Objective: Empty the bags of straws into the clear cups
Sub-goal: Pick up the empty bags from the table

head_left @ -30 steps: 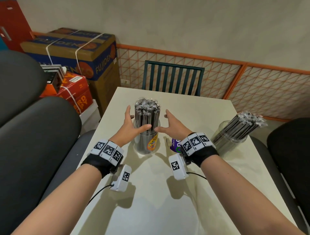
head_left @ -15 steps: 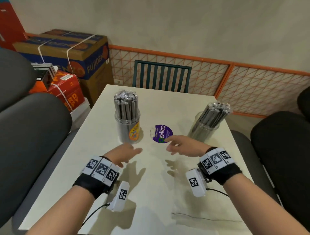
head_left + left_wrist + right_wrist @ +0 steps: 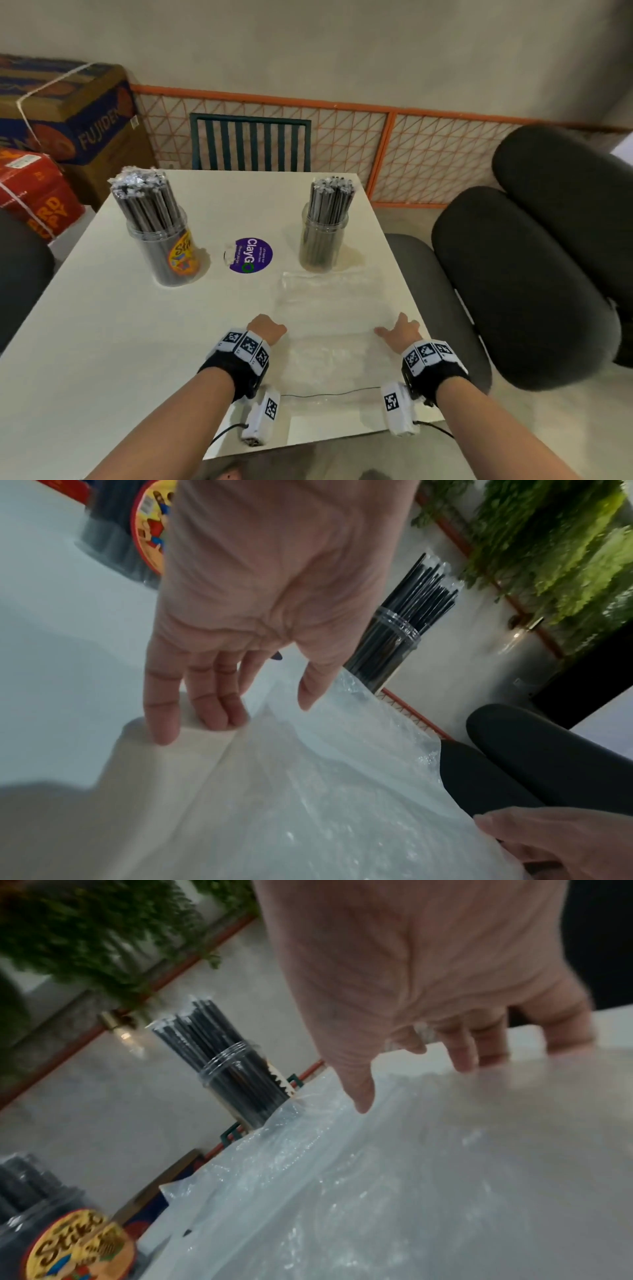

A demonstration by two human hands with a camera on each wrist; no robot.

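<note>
Two clear cups stand on the white table (image 3: 120,325), both packed with dark wrapped straws: the left cup (image 3: 164,246), with an orange label, and the right cup (image 3: 323,240). An empty clear plastic bag (image 3: 329,308) lies flat in front of the right cup. My left hand (image 3: 269,329) is at the bag's left edge. In the left wrist view its fingertips (image 3: 205,718) touch the table and its thumb lies on the bag (image 3: 325,791). My right hand (image 3: 397,330) is on the bag's right edge, thumb and fingers spread on the plastic (image 3: 411,1191).
A round purple ClayGo sticker (image 3: 251,255) lies between the cups. A green slatted chair (image 3: 250,144) stands behind the table, dark padded chairs (image 3: 513,291) to the right, and cardboard boxes (image 3: 68,113) at the back left. The right table edge is close to my right hand.
Both hands left the left cup, drew back toward me and to the right, and came down on the empty bag's two sides. The head view swung right.
</note>
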